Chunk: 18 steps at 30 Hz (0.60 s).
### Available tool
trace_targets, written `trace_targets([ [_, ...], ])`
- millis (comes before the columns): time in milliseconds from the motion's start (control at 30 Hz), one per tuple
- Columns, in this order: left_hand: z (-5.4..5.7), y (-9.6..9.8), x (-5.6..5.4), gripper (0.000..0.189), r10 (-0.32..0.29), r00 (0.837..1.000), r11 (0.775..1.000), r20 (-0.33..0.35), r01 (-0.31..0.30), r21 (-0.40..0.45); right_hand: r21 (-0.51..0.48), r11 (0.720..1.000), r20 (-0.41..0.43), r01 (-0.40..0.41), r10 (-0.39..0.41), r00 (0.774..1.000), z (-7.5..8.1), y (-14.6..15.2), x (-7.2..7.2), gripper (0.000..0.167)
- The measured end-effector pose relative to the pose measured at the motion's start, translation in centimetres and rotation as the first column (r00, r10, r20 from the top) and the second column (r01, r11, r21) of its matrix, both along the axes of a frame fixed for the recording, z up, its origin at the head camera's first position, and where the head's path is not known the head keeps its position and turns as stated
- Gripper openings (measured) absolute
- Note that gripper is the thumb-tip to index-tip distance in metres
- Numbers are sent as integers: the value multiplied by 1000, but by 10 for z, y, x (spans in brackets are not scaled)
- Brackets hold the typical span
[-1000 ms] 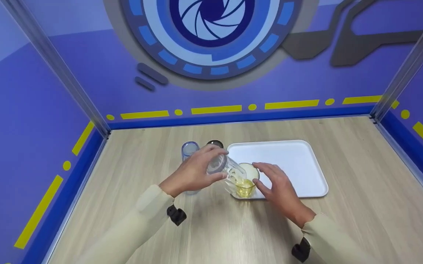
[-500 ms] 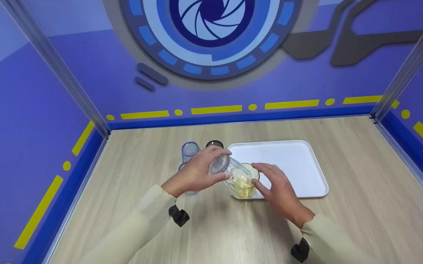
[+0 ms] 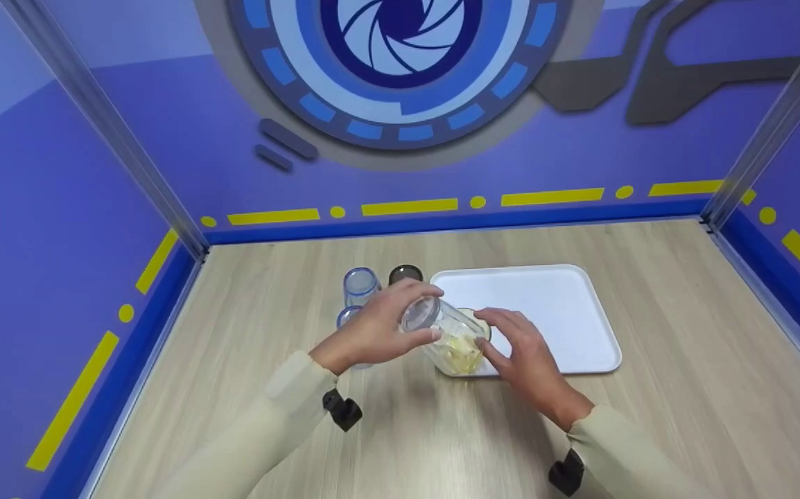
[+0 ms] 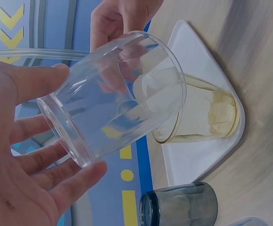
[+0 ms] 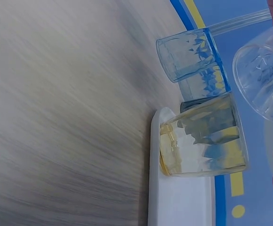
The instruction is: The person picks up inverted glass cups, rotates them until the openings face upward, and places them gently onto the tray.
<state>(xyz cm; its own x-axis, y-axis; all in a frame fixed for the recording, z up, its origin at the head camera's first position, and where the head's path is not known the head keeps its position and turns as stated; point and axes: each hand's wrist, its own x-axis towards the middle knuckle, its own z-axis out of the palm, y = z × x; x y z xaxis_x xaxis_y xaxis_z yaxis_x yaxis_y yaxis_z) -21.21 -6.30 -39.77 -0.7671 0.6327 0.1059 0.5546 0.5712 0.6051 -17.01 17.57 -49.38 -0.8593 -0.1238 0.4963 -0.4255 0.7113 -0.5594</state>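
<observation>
My left hand (image 3: 383, 326) grips a clear drinking glass (image 4: 122, 101) near its base. The glass is tilted, its mouth pointing down and right towards a yellow-tinted glass (image 5: 202, 141). That yellow glass stands upright at the front left corner of a white tray (image 3: 552, 312). In the head view the clear glass overlaps it; whether the rims touch I cannot tell. My right hand (image 3: 525, 353) is beside the yellow glass with thumb and fingers spread and slightly bent. In the right wrist view no finger touches the yellow glass.
Left of the tray, behind my left hand, stand two blue-tinted glasses (image 3: 360, 285) and a dark grey glass (image 4: 188, 205), which appears upside down. Printed panels (image 3: 400, 173) enclose the wooden table (image 3: 289, 277) at the back and sides.
My left hand has carried the clear glass slightly to the right, bringing its mouth further over the yellow glass. My right hand has barely moved.
</observation>
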Motion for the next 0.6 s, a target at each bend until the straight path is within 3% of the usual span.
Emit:
trace_targets([
  [600, -2, 5, 3, 48, -52, 997, 998, 53, 50, 33, 11, 1000, -46, -1, 2, 999, 2, 3, 2, 32],
])
